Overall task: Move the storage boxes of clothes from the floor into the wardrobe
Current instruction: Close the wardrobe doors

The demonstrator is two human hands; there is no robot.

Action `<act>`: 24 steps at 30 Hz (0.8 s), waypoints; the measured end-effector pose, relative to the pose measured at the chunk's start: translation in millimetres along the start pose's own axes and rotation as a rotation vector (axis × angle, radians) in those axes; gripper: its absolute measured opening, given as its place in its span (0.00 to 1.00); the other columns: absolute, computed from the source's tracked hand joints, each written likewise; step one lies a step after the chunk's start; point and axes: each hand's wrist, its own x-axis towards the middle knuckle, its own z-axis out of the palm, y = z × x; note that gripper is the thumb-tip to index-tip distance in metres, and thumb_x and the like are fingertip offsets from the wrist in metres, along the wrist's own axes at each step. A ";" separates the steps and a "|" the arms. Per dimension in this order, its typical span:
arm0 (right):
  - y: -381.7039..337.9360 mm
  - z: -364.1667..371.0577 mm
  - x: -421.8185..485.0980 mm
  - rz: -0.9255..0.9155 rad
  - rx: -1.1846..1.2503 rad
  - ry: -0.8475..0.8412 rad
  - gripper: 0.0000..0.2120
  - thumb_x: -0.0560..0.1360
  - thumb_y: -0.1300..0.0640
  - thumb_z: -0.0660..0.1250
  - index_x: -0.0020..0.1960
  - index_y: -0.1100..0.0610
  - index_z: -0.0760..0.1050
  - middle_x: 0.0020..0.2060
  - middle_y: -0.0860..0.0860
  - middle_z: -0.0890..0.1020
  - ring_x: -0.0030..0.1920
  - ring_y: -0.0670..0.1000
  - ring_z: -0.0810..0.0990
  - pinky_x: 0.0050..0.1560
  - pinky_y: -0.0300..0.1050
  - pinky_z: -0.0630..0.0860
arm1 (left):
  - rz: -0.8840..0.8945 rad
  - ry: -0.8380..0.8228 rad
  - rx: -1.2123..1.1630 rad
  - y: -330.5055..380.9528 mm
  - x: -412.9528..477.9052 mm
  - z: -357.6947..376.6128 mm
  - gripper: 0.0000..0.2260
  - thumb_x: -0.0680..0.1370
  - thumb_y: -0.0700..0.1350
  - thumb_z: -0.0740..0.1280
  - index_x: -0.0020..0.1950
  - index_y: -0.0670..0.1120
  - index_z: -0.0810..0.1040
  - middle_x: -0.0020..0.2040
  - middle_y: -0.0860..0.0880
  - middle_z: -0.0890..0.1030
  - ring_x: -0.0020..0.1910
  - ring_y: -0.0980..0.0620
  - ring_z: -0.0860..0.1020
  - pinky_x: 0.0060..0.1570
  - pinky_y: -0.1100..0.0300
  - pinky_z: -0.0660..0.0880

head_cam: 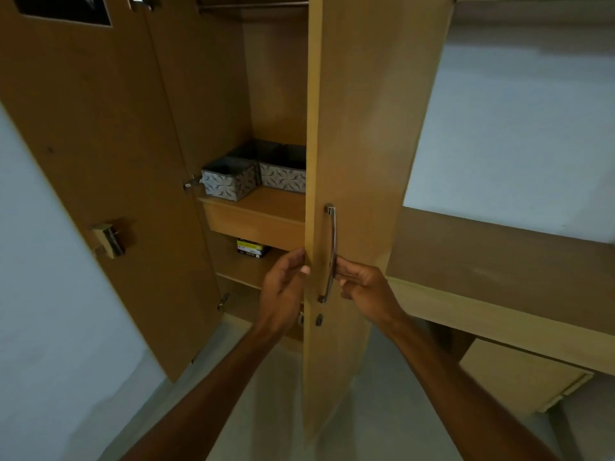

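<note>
Wardrobe (276, 94) stands open, seen from close in front. Left door (100, 161) is swung wide to the left, with a metal latch fitting (108, 241) on its inner face. Right door (352, 128) sits nearly edge-on in mid-frame and hides the right part of the interior. Left hand (286, 284) grips the right door's free edge: thumb pressed flat on the front face, fingers wrapped round behind the edge and out of sight. Right hand (362, 284) holds the curved metal handle (331, 251) on the same door, fingers curled on the bar's lower half; how far they pass behind it I cannot tell. Both forearms reach in from the near edge. Two grey patterned storage boxes (228, 181) sit side by side on the wardrobe's mid shelf (276, 201), just touching, the right one partly cut off by the door. Darker shapes lie behind them, too dim to make out. Contents of the boxes not visible. Below the shelf is a drawer front (256, 224). Under that, on a lower shelf, a small yellow-and-black carton (252, 248). Hanging rail (253, 5) across the top. Pale floor (266, 394) underfoot. A wooden desk (499, 261) runs off to the right against a light wall (515, 128).
</note>
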 end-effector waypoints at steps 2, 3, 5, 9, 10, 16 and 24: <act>-1.8 24.0 26.3 -0.001 0.010 -0.019 0.26 0.76 0.74 0.59 0.72 0.58 0.68 0.65 0.47 0.77 0.65 0.43 0.75 0.61 0.37 0.71 | -0.004 0.011 -0.008 -8.0 25.2 -25.3 0.19 0.78 0.46 0.63 0.69 0.43 0.73 0.63 0.51 0.80 0.62 0.56 0.77 0.58 0.63 0.74; -2.6 34.8 37.7 -0.002 0.018 -0.019 0.27 0.76 0.73 0.58 0.72 0.57 0.67 0.65 0.47 0.77 0.66 0.43 0.74 0.62 0.38 0.71 | -0.014 0.011 -0.009 -12.7 37.4 -35.6 0.18 0.79 0.46 0.63 0.69 0.44 0.73 0.63 0.51 0.80 0.63 0.56 0.77 0.58 0.63 0.73; -4.2 59.6 67.4 -0.018 0.025 -0.009 0.26 0.77 0.72 0.59 0.73 0.56 0.66 0.66 0.47 0.76 0.67 0.44 0.74 0.64 0.42 0.70 | -0.033 0.008 -0.003 -22.3 67.1 -59.7 0.17 0.80 0.48 0.62 0.69 0.46 0.73 0.63 0.52 0.79 0.63 0.57 0.76 0.60 0.62 0.73; -7.5 100.4 124.9 -0.039 -0.002 0.029 0.25 0.78 0.69 0.60 0.72 0.54 0.68 0.63 0.46 0.79 0.60 0.44 0.78 0.54 0.36 0.74 | -0.102 -0.022 0.021 -28.9 119.4 -95.3 0.15 0.82 0.56 0.54 0.63 0.60 0.77 0.61 0.56 0.80 0.61 0.59 0.77 0.61 0.53 0.73; -7.8 108.2 137.6 -0.034 -0.004 0.046 0.26 0.77 0.70 0.60 0.72 0.54 0.68 0.63 0.47 0.79 0.60 0.45 0.79 0.55 0.36 0.75 | -0.108 -0.031 0.016 -27.7 131.5 -101.2 0.15 0.83 0.55 0.52 0.58 0.62 0.78 0.57 0.58 0.81 0.58 0.63 0.78 0.58 0.55 0.74; -23.0 141.1 203.0 -0.006 0.001 0.105 0.31 0.74 0.73 0.61 0.73 0.53 0.67 0.62 0.43 0.76 0.60 0.42 0.77 0.47 0.32 0.75 | -0.184 -0.149 -0.018 -22.5 201.6 -130.2 0.17 0.84 0.57 0.47 0.53 0.58 0.76 0.51 0.63 0.78 0.47 0.72 0.77 0.49 0.62 0.71; -15.1 149.3 297.6 0.014 -0.029 0.146 0.32 0.73 0.72 0.60 0.71 0.47 0.70 0.60 0.46 0.81 0.59 0.46 0.79 0.48 0.35 0.76 | -0.304 -0.322 -0.027 -38.2 294.8 -147.4 0.21 0.81 0.63 0.45 0.65 0.58 0.71 0.55 0.61 0.74 0.53 0.63 0.72 0.57 0.52 0.66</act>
